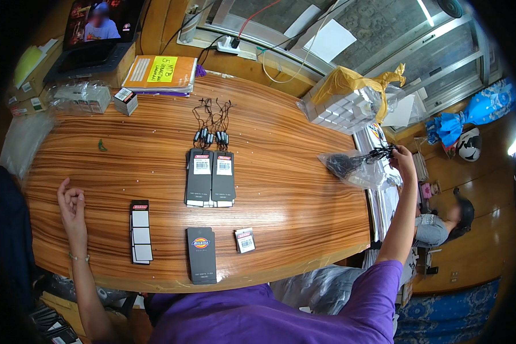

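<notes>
My right hand [405, 163] pinches black strings [380, 153]; my left hand [72, 202] is loosely open; tags [199, 182] lie stacked, maybe for neatness.

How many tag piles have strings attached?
2 visible: a dark grey rectangular cardboard pile and a matching pile to its right, both central on the brown wooden table.

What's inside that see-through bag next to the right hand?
Inside the clear plastic bag is a tangled, dark bunch of black cords. The right hand pinches some cords. The bunch covers its own middle and underside, so those can't be seen.
</notes>
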Tool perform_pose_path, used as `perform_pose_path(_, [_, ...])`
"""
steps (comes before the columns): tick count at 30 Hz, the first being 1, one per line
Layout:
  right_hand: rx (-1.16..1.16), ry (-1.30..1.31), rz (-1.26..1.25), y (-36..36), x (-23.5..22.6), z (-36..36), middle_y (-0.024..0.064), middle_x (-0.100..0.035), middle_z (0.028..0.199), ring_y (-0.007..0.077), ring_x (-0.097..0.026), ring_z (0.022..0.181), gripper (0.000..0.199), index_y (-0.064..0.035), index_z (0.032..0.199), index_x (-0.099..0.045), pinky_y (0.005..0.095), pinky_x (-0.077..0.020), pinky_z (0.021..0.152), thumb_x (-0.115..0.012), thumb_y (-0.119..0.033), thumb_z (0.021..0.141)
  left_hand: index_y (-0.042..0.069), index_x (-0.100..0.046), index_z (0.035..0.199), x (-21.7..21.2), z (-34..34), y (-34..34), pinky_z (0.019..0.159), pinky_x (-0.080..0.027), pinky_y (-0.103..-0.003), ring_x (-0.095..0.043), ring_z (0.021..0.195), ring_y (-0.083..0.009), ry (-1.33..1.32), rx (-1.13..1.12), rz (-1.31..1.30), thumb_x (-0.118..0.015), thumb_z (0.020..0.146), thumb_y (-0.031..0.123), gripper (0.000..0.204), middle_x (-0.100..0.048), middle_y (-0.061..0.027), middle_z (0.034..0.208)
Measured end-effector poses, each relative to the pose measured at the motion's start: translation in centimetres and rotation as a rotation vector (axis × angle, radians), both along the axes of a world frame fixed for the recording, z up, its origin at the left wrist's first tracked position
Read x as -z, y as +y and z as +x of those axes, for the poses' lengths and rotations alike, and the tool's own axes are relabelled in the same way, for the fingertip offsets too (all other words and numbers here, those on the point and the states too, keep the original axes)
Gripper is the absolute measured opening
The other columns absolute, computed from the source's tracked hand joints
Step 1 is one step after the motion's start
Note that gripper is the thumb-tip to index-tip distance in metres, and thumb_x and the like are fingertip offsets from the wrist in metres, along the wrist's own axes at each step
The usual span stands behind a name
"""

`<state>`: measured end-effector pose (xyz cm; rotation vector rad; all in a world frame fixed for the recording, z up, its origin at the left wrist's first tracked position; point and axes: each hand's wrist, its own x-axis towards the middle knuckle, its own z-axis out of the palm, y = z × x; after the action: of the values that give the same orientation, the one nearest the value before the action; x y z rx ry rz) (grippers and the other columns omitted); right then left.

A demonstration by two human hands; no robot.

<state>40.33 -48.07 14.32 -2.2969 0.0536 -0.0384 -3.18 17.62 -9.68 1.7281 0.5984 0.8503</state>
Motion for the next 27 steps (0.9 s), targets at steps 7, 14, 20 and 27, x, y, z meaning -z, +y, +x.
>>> perform_pose_path(7, [-0.101,-0.098,0.187,-0.1,-5.8,-5.0,0.0010,-0.055,0.076,0.0089,-0.054,0.061,0.018,-0.0030,0.106,-0.051,0.0216,-0.0467,0.057,-0.048,-0.011,0.090,0.005,-0.033,0.129,0.4,-0.1,0.2,0.074,-0.037,-0.021,-0.045,0.079,-0.0087,0.024,-0.002,0.009,-0.045,0.091,0.008,0.039,-0.048,-0.0014,0.087])
perform_pose_path(14, [-0.147,-0.317,0.389,0.3,-11.1,-10.5,0.0028,-0.057,0.089,0.0116,-0.055,0.073,0.020,-0.0047,0.110,-0.048,0.0243,-0.0458,0.068,-0.048,-0.010,0.090,0.005,-0.033,0.130,0.5,-0.2,0.2,0.081,-0.036,-0.023,-0.045,0.084,-0.0100,0.052,0.029,0.029,-0.044,0.092,0.008,0.040,-0.049,-0.0022,0.089])
perform_pose_path(20, [-0.238,-0.390,0.523,1.9,-10.1,-15.9,0.0048,-0.057,0.096,0.0117,-0.055,0.081,0.022,-0.0036,0.113,-0.045,0.0253,-0.0450,0.073,-0.045,-0.010,0.091,0.004,-0.032,0.130,0.6,-0.2,0.2,0.082,-0.036,-0.023,-0.046,0.086,-0.0101,0.057,0.044,0.044,-0.044,0.092,0.007,0.040,-0.050,-0.0029,0.091])
perform_pose_path(27, [-0.096,-0.135,0.512,9.5,4.2,-23.4,0.0055,-0.054,0.088,0.0135,-0.054,0.073,0.023,-0.0020,0.107,-0.048,0.0258,-0.0460,0.067,-0.050,-0.006,0.084,0.004,-0.032,0.131,0.5,-0.2,0.2,0.082,-0.037,-0.023,-0.047,0.086,-0.0107,0.059,0.039,0.070,-0.044,0.092,0.007,0.041,-0.050,-0.0038,0.090])
